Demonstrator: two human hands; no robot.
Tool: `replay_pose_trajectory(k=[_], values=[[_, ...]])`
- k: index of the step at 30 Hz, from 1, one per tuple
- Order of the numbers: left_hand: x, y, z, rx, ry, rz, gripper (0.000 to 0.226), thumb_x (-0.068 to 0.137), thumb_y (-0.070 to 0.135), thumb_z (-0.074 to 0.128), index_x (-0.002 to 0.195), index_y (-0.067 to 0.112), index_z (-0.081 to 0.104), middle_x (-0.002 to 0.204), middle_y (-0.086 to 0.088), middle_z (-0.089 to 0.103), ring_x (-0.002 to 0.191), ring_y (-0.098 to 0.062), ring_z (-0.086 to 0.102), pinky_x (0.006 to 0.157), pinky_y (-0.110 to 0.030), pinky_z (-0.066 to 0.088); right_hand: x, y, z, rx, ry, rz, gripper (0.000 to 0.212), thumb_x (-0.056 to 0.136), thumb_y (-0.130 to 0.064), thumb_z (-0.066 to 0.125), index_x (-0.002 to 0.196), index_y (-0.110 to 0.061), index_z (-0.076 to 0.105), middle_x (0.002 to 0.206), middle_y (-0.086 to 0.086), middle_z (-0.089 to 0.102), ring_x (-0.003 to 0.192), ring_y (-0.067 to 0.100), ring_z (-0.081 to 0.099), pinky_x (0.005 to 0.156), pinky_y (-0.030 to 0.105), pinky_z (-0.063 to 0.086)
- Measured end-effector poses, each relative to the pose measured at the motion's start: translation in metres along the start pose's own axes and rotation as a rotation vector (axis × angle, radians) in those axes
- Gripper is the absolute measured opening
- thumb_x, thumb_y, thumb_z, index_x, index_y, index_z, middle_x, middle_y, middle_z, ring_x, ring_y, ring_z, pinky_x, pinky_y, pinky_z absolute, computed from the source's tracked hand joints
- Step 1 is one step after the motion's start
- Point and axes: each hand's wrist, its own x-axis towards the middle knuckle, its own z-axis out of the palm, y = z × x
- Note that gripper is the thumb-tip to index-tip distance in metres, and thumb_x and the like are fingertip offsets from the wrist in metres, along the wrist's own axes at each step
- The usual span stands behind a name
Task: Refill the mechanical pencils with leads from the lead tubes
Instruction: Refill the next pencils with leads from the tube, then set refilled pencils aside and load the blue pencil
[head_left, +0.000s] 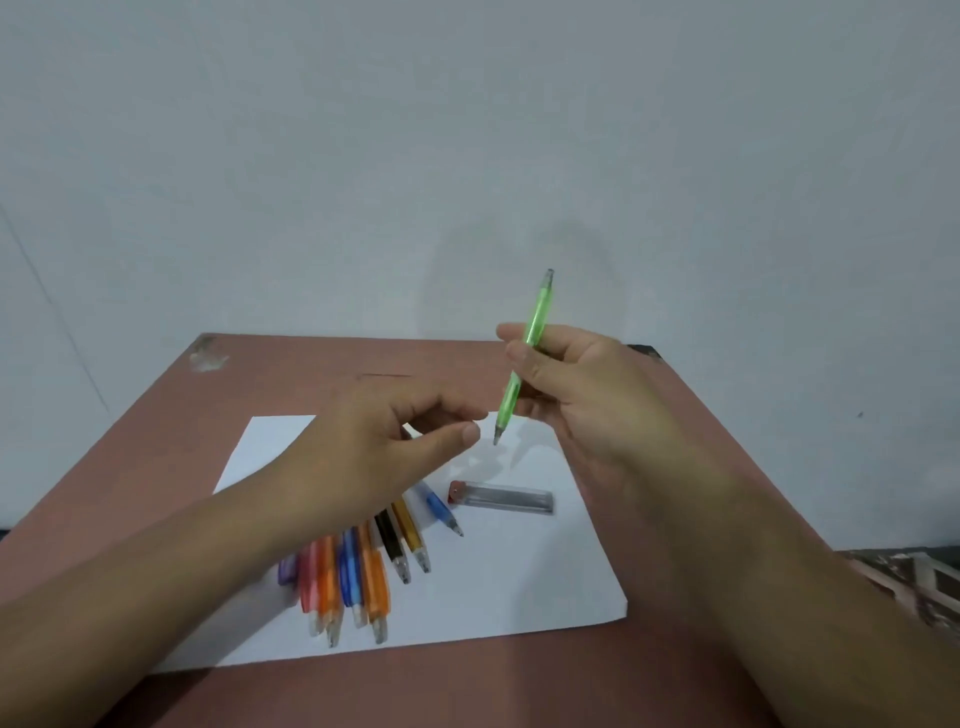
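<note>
Two bare forearms in shot, no sleeves showing anywhere along them. The left hand (384, 441) wears no ring, no watch, no glove. Same for the right hand (587, 389): nails short and plain.

Plain room: worn brown table (727, 467) against bare wall (467, 130).

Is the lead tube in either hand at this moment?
No, the lead tube lies on the white paper, while the right hand holds the green pencil.
</note>
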Motion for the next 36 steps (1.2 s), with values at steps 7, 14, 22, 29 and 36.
replay_pose_trajectory(k=[7,14,22,29,36], values=[[0.02,0.037,0.02,0.22,-0.14,0.022,0.027,0.093,0.056,0.057,0.119,0.049,0.062,0.098,0.038,0.06,0.091,0.023,0.053,0.076,-0.011,0.045,-0.02,-0.01,-0.052,-0.383,0.249,0.026,0.03,0.088,-0.03,0.078,0.115,-0.03,0.066,0.086,-0.003,0.075,0.075,0.019,0.074,0.074,0.038,0.061],[0.048,0.054,0.066,0.622,-0.335,0.133,0.057,0.092,0.065,0.051,0.142,0.038,0.049,0.144,0.013,0.051,0.131,-0.011,0.045,0.102,-0.03,0.039,-0.053,0.003,-0.102,-0.87,0.414,0.062,0.005,0.092,-0.027,0.067,0.091,-0.03,0.07,0.088,-0.012,0.068,0.081,0.006,0.065,0.071,0.024,0.051],[0.065,0.041,0.108,0.646,-0.337,0.261,0.04,0.087,0.065,0.045,0.09,0.03,0.063,0.09,0.01,0.062,0.088,-0.013,0.056,0.077,-0.041,0.053,-0.057,0.024,-0.109,-1.271,0.344,0.093,0.014,0.091,-0.035,0.066,0.092,-0.025,0.076,0.089,-0.006,0.073,0.079,0.011,0.064,0.074,0.029,0.056],[0.065,0.038,0.114,0.658,-0.341,0.284,0.04,0.091,0.061,0.045,0.085,0.026,0.061,0.082,0.008,0.057,0.092,-0.016,0.052,0.077,-0.041,0.051,-0.054,0.034,-0.105,-1.272,0.284,0.004,0.016,0.096,-0.031,0.063,0.096,-0.023,0.077,0.093,-0.004,0.073,0.08,0.011,0.062,0.072,0.028,0.052],[0.064,0.033,0.108,0.602,-0.34,0.23,0.043,0.09,0.065,0.045,0.087,0.026,0.062,0.085,0.008,0.059,0.089,-0.012,0.053,0.077,-0.042,0.052,-0.052,0.036,-0.105,-1.262,0.259,-0.023,0.018,0.096,-0.03,0.062,0.093,-0.02,0.077,0.092,-0.004,0.072,0.083,0.011,0.061,0.075,0.031,0.052]])
